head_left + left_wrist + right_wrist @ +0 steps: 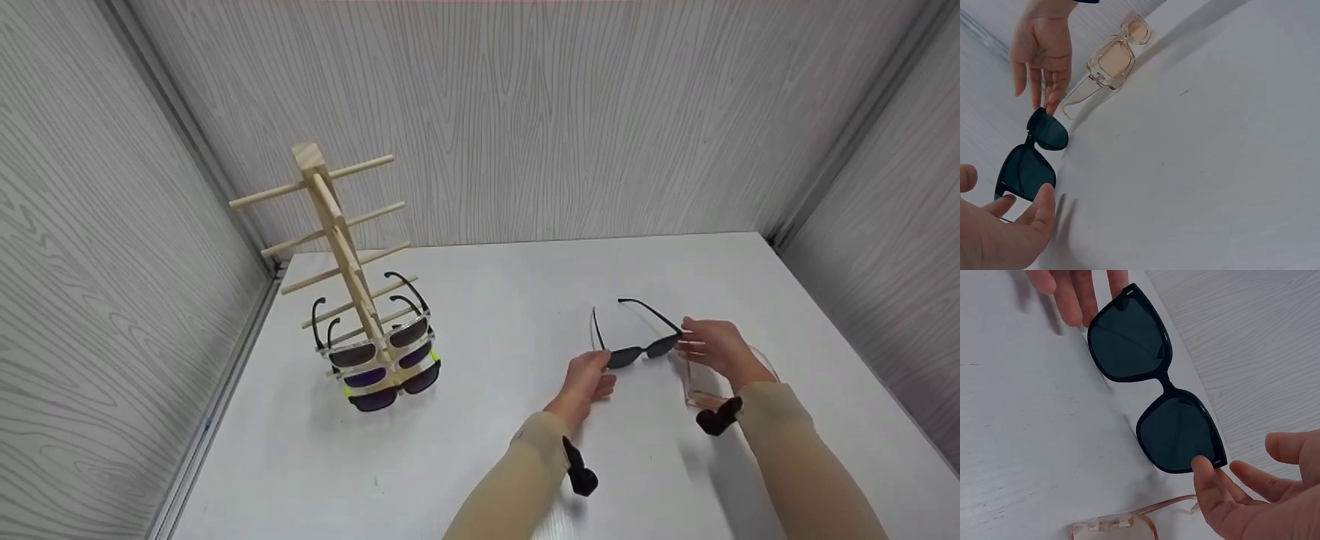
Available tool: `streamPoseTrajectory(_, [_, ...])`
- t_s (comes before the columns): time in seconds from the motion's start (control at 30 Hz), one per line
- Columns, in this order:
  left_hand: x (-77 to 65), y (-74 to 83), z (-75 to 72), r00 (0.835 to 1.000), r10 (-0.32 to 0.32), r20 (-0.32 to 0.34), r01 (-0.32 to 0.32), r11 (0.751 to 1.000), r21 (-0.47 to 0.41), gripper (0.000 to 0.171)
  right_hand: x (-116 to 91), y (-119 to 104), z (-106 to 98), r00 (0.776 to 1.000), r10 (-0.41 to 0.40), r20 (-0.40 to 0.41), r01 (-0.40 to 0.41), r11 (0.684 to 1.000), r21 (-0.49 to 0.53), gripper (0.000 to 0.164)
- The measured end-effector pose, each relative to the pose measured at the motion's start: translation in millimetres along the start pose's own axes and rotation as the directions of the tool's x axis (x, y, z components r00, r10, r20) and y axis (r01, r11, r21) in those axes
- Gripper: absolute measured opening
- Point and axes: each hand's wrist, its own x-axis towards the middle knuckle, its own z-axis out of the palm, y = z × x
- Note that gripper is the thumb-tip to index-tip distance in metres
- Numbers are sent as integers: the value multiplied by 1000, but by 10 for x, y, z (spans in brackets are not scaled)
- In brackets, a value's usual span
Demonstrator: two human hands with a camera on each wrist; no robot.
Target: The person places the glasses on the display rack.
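A pair of black sunglasses (624, 358) with dark lenses is held up between both hands, temples spread and pointing away. My left hand (585, 381) pinches its left end near the hinge. At the other end, my right hand (716, 346) holds the corner; in the right wrist view one fingertip (1202, 464) overlaps the lens's outer edge. Pale clear-framed glasses with peach lenses (1114, 59) lie on the table just under the right hand, which partly hides them in the head view.
A wooden glasses rack (349, 255) with side pegs stands on the left. Three pairs of glasses (382, 367) hang on its lower part, while its upper pegs (364, 166) are bare. Wood-grain panels (510, 120) enclose the white table (495, 315) at the back and sides.
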Motion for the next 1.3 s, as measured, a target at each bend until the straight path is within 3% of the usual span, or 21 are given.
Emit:
streamPoseTrajectory(0.23, [-15,-12,-17,998,50,-25,-48,995,88,36,7,29,15,999,-42,20,42,999,-30,41])
streamPoseTrajectory(0.57, [-35,-8,-44,992,120,-50,-108,976,190,26,-20,99,64,991,-134,4,133,984,-119,49])
streamPoseTrajectory(0.87, [-103,18,-72,991,132,-29,-126,980,152,28,-97,118,112,969,-232,-84,215,961,-176,49])
streamPoseTrajectory(1.1, [-126,6,-132,990,138,-19,-133,979,152,29,-122,145,178,953,-281,-114,256,947,-196,47])
streamPoseTrajectory(1.3, [-162,31,-195,984,179,-4,-175,967,187,28,-184,166,250,936,-329,-121,294,924,-244,44])
